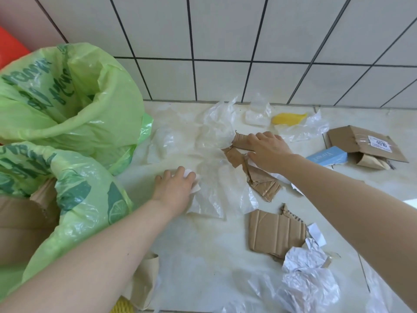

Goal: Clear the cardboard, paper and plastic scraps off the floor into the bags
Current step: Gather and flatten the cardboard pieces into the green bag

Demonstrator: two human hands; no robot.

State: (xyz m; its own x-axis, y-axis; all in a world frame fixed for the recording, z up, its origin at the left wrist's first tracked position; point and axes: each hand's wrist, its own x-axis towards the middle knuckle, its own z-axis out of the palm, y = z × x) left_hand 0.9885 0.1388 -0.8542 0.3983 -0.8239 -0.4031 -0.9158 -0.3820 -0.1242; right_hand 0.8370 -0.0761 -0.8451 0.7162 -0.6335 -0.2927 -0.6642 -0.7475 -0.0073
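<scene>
Two light green plastic bags (67, 105) carry darker green lettering, and the nearer bag (85, 199) also shows green lemon-slice prints. The torn cardboard pieces (274, 232) are plain brown, as is the flattened box (352, 141) with its white label. A small carton (327, 158) is pale blue, one scrap (286, 118) is yellow, the plastic film (209, 195) is clear, and the wall tiles (225, 80) are white with dark grout
</scene>
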